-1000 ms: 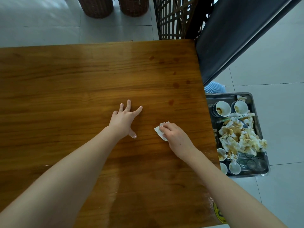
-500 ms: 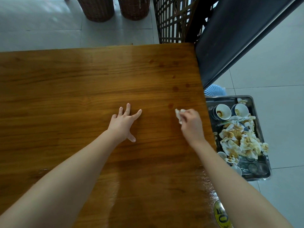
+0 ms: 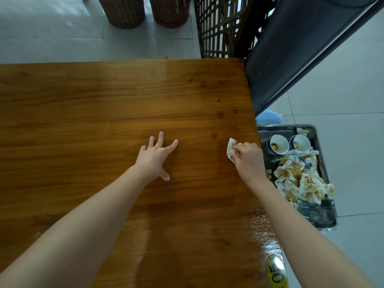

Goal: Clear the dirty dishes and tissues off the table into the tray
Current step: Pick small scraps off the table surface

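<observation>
Tissue (image 3: 230,148) is sitting near the table's (image 3: 104,121) right edge, your right hand (image 3: 248,161) pinching it against the wood. Your left hand (image 3: 154,157) is resting flat, fingers spread; the tray (image 3: 278,131) beside the table is holding cups (image 3: 277,144) and stained tissues (image 3: 299,179).

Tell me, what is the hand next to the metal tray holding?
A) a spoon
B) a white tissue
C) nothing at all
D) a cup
B: the right hand has its fingers curled on a white tissue, held against the wooden table near the edge beside the tray.
</observation>
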Action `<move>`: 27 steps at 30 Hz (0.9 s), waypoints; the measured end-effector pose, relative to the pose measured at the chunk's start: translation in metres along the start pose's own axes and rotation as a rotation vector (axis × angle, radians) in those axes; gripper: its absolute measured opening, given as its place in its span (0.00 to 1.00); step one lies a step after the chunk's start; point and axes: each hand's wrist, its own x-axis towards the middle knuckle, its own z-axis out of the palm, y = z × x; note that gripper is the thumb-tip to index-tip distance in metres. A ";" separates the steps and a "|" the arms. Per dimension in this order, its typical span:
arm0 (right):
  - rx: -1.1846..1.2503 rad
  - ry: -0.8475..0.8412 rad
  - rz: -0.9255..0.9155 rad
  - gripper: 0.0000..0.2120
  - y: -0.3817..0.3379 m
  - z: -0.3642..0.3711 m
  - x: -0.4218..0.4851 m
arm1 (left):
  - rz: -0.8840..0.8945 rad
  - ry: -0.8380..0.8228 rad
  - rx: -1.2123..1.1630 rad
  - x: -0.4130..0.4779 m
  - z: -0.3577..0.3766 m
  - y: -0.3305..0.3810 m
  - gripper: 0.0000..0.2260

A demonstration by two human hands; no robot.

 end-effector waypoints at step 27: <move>0.293 0.095 0.133 0.08 -0.012 0.006 0.044 | 0.061 0.136 0.026 0.031 -0.037 0.011 0.51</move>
